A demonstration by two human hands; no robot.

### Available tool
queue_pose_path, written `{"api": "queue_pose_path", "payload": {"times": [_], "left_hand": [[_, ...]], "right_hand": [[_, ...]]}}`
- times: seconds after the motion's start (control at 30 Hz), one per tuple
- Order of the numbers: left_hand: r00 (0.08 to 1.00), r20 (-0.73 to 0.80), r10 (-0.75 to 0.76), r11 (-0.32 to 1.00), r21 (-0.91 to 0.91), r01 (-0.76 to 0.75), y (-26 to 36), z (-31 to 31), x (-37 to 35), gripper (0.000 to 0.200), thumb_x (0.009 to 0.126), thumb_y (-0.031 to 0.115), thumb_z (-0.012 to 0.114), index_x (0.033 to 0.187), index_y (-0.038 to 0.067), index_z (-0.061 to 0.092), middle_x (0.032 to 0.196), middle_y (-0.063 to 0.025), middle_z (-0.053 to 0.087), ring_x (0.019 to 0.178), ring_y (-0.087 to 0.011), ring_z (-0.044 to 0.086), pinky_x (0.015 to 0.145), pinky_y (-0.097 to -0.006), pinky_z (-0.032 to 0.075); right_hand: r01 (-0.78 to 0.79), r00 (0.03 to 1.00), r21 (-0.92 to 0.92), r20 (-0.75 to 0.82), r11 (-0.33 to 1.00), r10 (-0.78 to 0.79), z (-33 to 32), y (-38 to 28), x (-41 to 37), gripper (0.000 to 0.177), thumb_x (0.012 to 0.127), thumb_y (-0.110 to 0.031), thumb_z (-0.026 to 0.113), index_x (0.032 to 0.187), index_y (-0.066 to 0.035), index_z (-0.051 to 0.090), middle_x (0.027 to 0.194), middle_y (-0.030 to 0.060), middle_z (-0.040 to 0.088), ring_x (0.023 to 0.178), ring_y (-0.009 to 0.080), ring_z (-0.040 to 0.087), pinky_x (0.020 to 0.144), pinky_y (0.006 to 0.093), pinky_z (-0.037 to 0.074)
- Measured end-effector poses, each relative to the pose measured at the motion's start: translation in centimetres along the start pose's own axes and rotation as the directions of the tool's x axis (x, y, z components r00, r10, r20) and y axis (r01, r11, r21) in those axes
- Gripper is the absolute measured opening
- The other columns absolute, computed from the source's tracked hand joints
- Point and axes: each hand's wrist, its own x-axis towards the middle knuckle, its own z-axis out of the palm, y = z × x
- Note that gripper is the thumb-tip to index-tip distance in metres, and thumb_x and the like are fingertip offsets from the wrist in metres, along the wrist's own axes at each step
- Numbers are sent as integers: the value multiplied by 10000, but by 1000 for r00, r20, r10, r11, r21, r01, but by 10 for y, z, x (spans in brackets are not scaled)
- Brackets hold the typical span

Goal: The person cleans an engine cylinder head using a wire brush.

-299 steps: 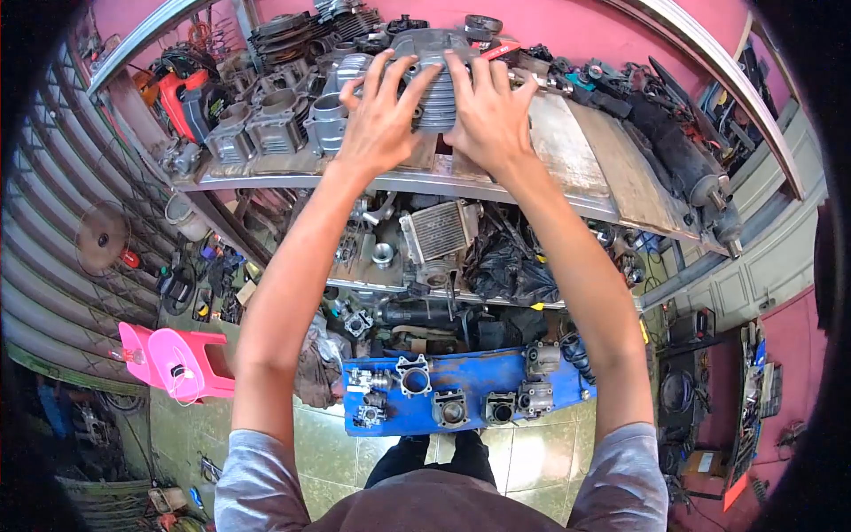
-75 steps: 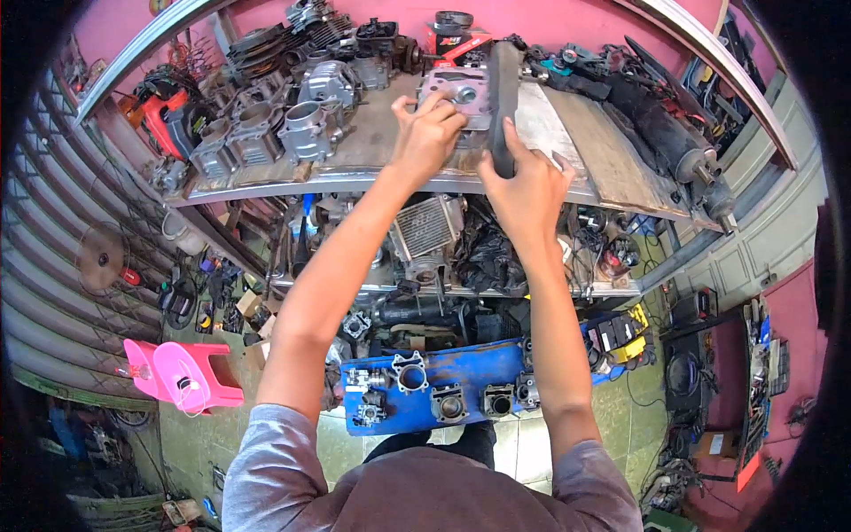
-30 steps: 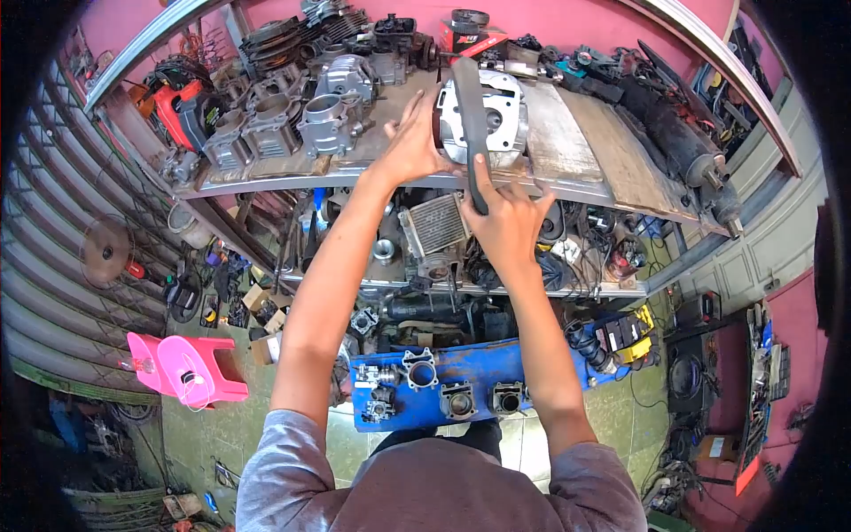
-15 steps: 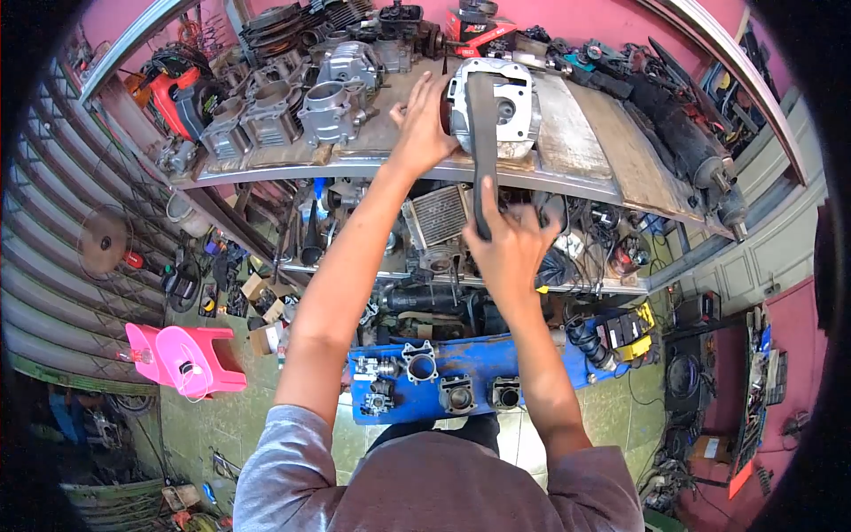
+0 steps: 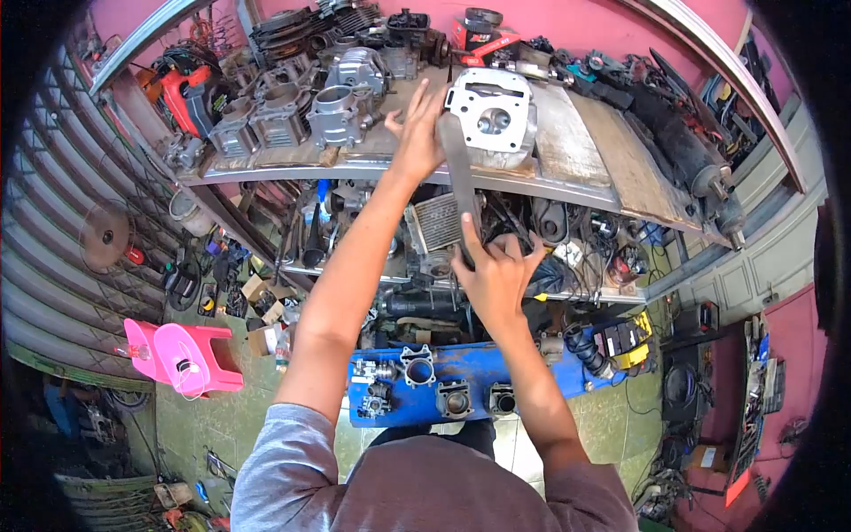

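A pale metal cylinder head (image 5: 523,115) stands on the upper shelf, its flat face with round holes and a slot turned up toward me. My right hand (image 5: 498,270) is closed round the lower end of a long flat file (image 5: 458,173), index finger stretched along it. The file slants up to the left, its tip beside the lower left edge of the cylinder head. My left hand (image 5: 418,137) is at the left side of the cylinder head, close to the file's tip, fingers stretched upward and thumb apart. Whether its palm touches the metal is hidden.
Several engine cylinders (image 5: 337,115) stand left on the wooden shelf (image 5: 390,164). A dark exhaust muffler (image 5: 678,142) lies at right. Below, a blue bench (image 5: 461,359) bears more cylinder parts. Pink stools (image 5: 195,359) are on the floor at left.
The file has moved down and left, off the middle of the cylinder head's face, which now shows uncovered. My right hand has shifted slightly down and left with it; my left hand stays nearly in place.
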Motion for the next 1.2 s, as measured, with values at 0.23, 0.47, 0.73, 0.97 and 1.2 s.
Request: {"api": "queue_pose_path", "payload": {"times": [0.23, 0.47, 0.73, 0.97, 1.2], "left_hand": [[999, 39, -31, 999, 23, 30, -6, -4, 5, 732, 641, -60, 680, 1351, 52, 540, 1469, -155, 523, 1525, -241, 313, 1009, -570, 246], [998, 57, -30, 999, -7, 31, 16, -9, 10, 883, 594, 22, 762, 1429, 90, 484, 1488, -187, 504, 1518, -273, 323, 1030, -554, 250], [994, 101, -33, 996, -74, 41, 3, -5, 12, 934, 547, 70, 800, 1425, 88, 480, 1537, -202, 463, 1500, -293, 355, 1078, -555, 238], [996, 81, -42, 995, -91, 49, 6, -4, 7, 971, 534, 122, 818, 1435, 92, 458, 1536, -212, 460, 1491, -303, 369, 1105, -553, 225], [995, 103, 8, 996, -94, 2, 0, -1, 6, 997, 524, 160, 836, 1447, 109, 464, 1494, -160, 515, 1490, -290, 375, 1107, -585, 220]], "right_hand": [[-27, 988, -31, -154, 999, 22, 16, 2, 31, 596, 748, -243, 807, 1330, -233, 680, 640, 8, 661, 729, 168, 594, 1027, 534, 339], [-25, 988, -48, -152, 999, 17, 7, 22, 22, 652, 748, -249, 813, 1379, -208, 654, 600, 3, 633, 710, 157, 589, 1014, 504, 349], [-11, 997, 9, -73, 1000, 12, -4, 12, 5, 656, 738, -242, 822, 1370, -184, 657, 598, 7, 641, 711, 166, 587, 1024, 508, 339], [-4, 987, 0, -158, 1000, 4, 1, 17, 40, 662, 738, -230, 824, 1374, -159, 651, 559, 25, 581, 681, 192, 573, 979, 498, 369], [35, 981, 0, -192, 999, -34, 20, 25, 22, 725, 726, -195, 815, 1418, -137, 606, 616, 23, 633, 731, 179, 583, 1003, 494, 357]]}}
